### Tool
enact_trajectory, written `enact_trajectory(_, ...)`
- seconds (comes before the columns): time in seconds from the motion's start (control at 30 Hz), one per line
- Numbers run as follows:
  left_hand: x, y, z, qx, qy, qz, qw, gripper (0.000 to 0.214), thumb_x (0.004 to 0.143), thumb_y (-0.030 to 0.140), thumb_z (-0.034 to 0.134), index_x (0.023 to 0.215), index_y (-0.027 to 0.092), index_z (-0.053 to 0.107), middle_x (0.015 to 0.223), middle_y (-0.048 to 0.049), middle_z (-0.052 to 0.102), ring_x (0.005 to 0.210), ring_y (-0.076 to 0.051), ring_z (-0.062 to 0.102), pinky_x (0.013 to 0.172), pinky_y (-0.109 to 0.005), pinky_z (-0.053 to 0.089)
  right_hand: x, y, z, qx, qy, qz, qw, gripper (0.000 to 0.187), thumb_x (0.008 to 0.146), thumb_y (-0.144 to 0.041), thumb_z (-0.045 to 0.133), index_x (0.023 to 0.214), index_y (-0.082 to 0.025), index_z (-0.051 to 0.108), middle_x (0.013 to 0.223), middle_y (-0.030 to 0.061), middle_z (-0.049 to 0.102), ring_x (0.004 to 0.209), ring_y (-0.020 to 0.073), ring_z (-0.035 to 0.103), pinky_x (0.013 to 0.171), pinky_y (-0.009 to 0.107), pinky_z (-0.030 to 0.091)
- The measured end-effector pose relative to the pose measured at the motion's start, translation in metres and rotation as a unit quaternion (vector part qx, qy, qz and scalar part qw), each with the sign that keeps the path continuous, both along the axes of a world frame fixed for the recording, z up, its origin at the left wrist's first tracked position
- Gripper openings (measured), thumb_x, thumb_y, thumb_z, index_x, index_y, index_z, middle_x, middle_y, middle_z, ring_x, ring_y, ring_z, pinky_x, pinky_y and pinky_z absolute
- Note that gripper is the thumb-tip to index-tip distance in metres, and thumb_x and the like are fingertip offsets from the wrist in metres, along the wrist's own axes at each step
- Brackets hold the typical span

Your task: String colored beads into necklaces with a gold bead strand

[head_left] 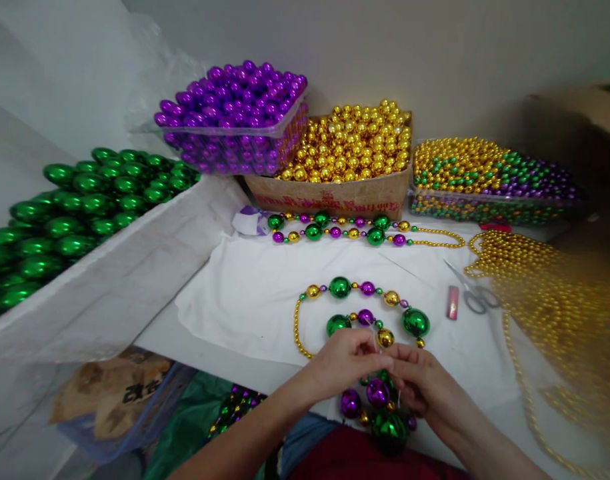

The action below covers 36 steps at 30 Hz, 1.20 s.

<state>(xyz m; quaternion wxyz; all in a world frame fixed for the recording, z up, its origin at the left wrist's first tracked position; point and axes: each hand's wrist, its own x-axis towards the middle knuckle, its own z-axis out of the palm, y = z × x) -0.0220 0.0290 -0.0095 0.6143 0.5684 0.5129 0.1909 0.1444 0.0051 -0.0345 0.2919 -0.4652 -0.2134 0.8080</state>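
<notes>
Fingertips of the left hand (345, 360) and right hand (421, 379) meet just in from the near edge of the tabletop (169, 335), both pinched closed on a thin pale thread (377, 341). Below them, part of the bead strand (340, 287) hangs bunched close to the person's lap, while the rest curves over a white cloth (249, 300) beyond the hands. To the left, the cloth offers its widest stretch, bounded by the slanting wall of a white box (135, 257) of green beads. Toward the back, room narrows to a band before two laid-out rows of beads (313, 232), with a cardboard box (329, 193) of gold ones close behind. On the right, scissors (467, 287) and a small red object (possibly a lighter) (453, 303) lie between the strand and a spreading pile of gold bead strings (545, 280), partly blurred. Shiny all over, the strand mixes big green balls, middling purple and gold ones and small spacers, and one side runs into a plain chain of little gold beads; the lower bunch is partly hidden by the fingers.
</notes>
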Motion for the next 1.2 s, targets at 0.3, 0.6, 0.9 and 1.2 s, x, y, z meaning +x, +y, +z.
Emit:
enact_trajectory(0.3, -0.004, 0.014, -0.002, -0.115, -0.041, -0.06, 0.991, 0.021, 0.078, 0.034, 0.058, 0.069, 0.016, 0.056, 0.052, 0.0049, 0.053, 0.048, -0.008, 0.048, 0.048, -0.019, 0.033, 0.002, 0.001, -0.008, 0.161, -0.112, 0.013, 0.98, 0.035, 0.068, -0.046, 0.072, 0.072, -0.018, 0.053, 0.05, -0.0082, 0.041, 0.043, 0.0056, 0.031, 0.042, 0.02, 0.019)
enact_trajectory(0.6, 0.001, 0.028, -0.001, -0.195, -0.17, 0.061, 0.964, 0.03, 0.06, 0.031, 0.078, 0.062, 0.012, 0.055, 0.079, -0.0072, 0.07, 0.048, -0.005, 0.052, 0.041, -0.018, 0.02, 0.007, -0.014, 0.006, 0.303, -0.242, 0.045, 0.921, 0.023, 0.083, -0.036, 0.055, 0.068, -0.018, 0.056, 0.06, -0.0018, 0.051, 0.056, 0.0126, 0.045, 0.052, 0.024, 0.031)
enact_trajectory(0.9, 0.005, 0.033, 0.017, -0.104, -0.182, 0.057, 0.976, 0.028, 0.063, 0.025, 0.074, 0.061, 0.014, 0.049, 0.075, -0.004, 0.067, 0.049, -0.004, 0.048, 0.044, -0.018, 0.026, 0.03, 0.031, 0.012, 0.342, -0.157, 0.025, 0.926, 0.019, 0.076, -0.039, 0.068, 0.077, -0.02, 0.071, 0.086, 0.0049, 0.063, 0.084, 0.0204, 0.055, 0.073, 0.03, 0.039)
enact_trajectory(1.2, 0.007, 0.039, 0.017, 0.095, -0.155, 0.0, 0.983, 0.017, 0.071, 0.014, 0.059, 0.061, 0.016, 0.046, 0.077, -0.004, 0.062, 0.069, -0.012, 0.055, 0.062, -0.023, 0.041, -0.007, 0.033, 0.006, 0.156, 0.028, -0.084, 0.984, 0.021, 0.059, -0.031, 0.081, 0.064, -0.016, 0.068, 0.063, -0.0014, 0.06, 0.061, 0.0105, 0.047, 0.059, 0.022, 0.033)
